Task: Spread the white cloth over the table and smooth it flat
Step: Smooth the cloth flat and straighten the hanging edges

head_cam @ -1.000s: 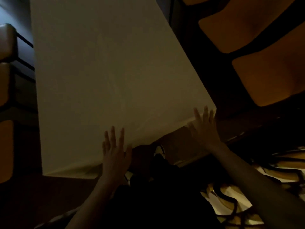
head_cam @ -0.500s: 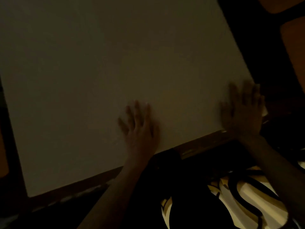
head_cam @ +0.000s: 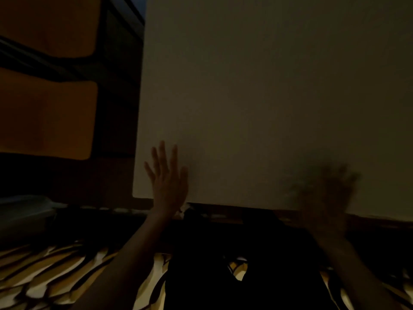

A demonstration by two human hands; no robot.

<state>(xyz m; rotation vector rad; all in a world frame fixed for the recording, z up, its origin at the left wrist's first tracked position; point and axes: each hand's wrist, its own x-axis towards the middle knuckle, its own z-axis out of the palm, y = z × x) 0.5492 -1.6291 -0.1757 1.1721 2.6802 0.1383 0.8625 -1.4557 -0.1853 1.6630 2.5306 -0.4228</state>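
White cloth looks flat now; both hands have slid left, left hand open-palmed by the near-left corner, right hand blurry, fingers spread.

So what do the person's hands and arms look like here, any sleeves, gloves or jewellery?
Both are bare: no gloves, and no sleeves on the forearms as far as they show. The left hand shows no ring or watch. The right hand is motion-blurred in dim light, so small items there cannot be ruled out.

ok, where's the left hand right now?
Head view, lower centre-left: the left hand lies open near the white cloth's near-left corner, fingers spread.
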